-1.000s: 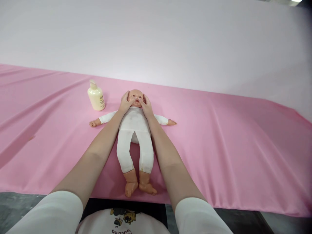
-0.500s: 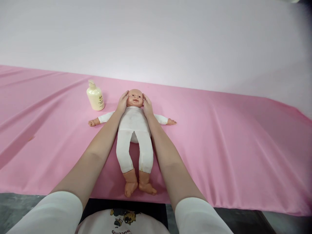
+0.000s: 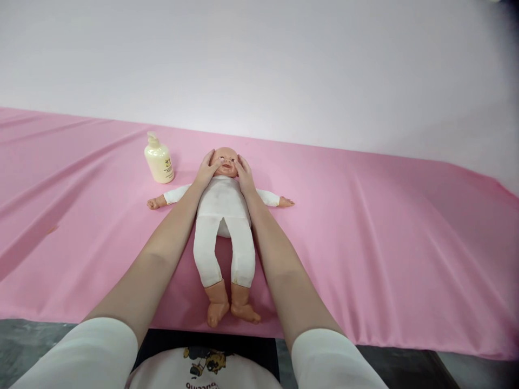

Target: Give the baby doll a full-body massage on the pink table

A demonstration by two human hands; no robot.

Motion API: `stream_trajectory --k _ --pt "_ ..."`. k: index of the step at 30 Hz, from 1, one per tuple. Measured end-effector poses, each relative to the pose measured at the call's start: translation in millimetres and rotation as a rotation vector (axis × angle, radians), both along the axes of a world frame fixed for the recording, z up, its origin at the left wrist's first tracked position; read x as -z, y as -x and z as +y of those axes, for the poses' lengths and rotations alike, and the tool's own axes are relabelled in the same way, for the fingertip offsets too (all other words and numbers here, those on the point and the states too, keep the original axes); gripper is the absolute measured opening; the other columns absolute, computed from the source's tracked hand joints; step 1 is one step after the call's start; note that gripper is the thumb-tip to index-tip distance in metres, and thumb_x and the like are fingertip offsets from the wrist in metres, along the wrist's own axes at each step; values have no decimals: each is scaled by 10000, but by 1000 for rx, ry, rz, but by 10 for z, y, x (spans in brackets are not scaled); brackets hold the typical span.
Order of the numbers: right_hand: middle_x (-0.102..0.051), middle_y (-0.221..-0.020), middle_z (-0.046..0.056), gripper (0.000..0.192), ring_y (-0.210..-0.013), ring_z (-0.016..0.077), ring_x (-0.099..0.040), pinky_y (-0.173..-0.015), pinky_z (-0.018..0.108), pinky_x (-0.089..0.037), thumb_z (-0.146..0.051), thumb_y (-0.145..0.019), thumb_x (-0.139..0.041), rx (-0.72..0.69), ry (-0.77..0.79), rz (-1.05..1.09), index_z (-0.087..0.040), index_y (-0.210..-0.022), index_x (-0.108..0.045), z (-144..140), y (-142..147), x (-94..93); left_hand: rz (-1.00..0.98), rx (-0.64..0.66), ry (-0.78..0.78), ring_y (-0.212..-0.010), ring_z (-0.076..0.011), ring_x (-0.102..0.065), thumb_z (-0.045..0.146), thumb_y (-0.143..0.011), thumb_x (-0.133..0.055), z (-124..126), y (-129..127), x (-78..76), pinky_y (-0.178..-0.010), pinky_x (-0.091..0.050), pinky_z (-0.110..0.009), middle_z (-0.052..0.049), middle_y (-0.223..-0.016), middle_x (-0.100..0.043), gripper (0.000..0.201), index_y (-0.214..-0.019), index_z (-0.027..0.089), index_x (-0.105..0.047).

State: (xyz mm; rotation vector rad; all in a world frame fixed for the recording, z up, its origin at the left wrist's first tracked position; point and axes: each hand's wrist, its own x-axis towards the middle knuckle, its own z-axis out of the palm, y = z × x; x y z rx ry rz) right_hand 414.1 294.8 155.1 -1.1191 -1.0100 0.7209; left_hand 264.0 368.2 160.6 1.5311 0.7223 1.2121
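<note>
A baby doll [image 3: 223,200] with a white cloth body lies on its back, its feet toward me and its arms spread out sideways. My left hand [image 3: 206,172] cups the left side of the doll's head, with the thumb laid on the cheek beside the nose. On the opposite side my right hand [image 3: 244,174] holds the head the same way, its thumb on the other cheek. Both hands' fingers curl around the sides of the head and are partly hidden behind it. My forearms pass over the doll's arms.
A cream-coloured pump bottle [image 3: 159,161] stands upright to the left of the doll's head. Pink cloth [image 3: 365,243] with soft folds covers the table. Behind the table rises a plain white wall [image 3: 259,70].
Both thumbs have moved from the sides of the head inward onto the doll's cheeks. The doll's body and the bottle stay in place.
</note>
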Motion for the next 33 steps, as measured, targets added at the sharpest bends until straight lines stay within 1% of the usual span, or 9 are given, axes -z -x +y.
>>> stream_trajectory --k 3,5,7,11,15,19,25,29,33 --pt "-404 -1637 124 1045 -1525 282 -397 -1269 441 -366 -747 -705 -722 -38 18 -39 -181 -1527 -412 -36 22 -24 37 9 -19 -1542 -326 -347 552 -701 -836 11 5 24 -1284 -292 -439 -121 -1640 -398 930 -1492 214 -484" --pt "-378 -1653 116 1071 -1527 282 -392 -1272 444 -362 -770 -690 -721 -47 32 -62 -210 -1541 -391 -53 30 -35 45 6 -22 -1542 -321 -345 556 -699 -830 27 -1 42 -1285 -286 -439 -119 -1640 -394 934 -1495 223 -474" --pt "-374 -1657 104 1048 -1540 276 -369 -1280 444 -346 -788 -709 -693 -44 36 -75 -227 -1542 -392 -62 33 -43 48 -1 -33 -1540 -304 -349 569 -740 -786 37 -9 56 -1286 -278 -419 -122 -1636 -395 886 -1491 219 -473" --pt "-404 -1640 103 975 -1563 270 -323 -1295 430 -309 -789 -769 -627 -20 30 -80 -201 -1521 -431 -56 30 -50 53 -12 -52 -1542 -284 -345 587 -792 -716 23 -14 63 -1284 -277 -390 -135 -1633 -385 837 -1489 197 -465" --pt "-433 -1626 66 840 -1533 240 -376 -1284 434 -322 -748 -820 -572 1 31 -54 -235 -1480 -487 -25 11 -28 60 -19 -59 -1541 -275 -348 591 -803 -709 7 -11 54 -1283 -278 -382 -117 -1630 -399 805 -1479 221 -477" --pt "-450 -1614 56 724 -1512 215 -406 -1275 449 -323 -682 -873 -515 28 45 -37 -249 -1454 -516 -11 -11 1 30 -13 -38 -1532 -271 -370 603 -839 -672 36 -32 59 -1278 -285 -375 -137 -1618 -417 775 -1467 186 -495" --pt "-493 -1586 37 593 -1478 185 -448 -1257 447 -360 -578 -930 -481 47 47 -44 -263 -1429 -537 -28 -25 10 -23 -47 -21 -1518 -238 -405 626 -891 -611 106 -72 125 -1281 -286 -379 -104 -1586 -478 658 -1402 214 -571" --pt "-477 -1599 38 609 -1490 189 -436 -1255 449 -368 -573 -918 -506 39 66 -15 -256 -1438 -531 -27 -16 -4 -86 -43 -5 -1487 -225 -456 631 -926 -542 152 -64 163 -1271 -314 -396 -93 -1530 -550 603 -1353 211 -613" --pt "-463 -1609 68 728 -1500 227 -430 -1253 424 -378 -637 -848 -607 27 55 3 -232 -1449 -531 -44 8 -39 -89 -57 -33 -1448 -208 -503 596 -954 -503 147 -48 154 -1256 -342 -376 -87 -1496 -585 539 -1317 218 -632"
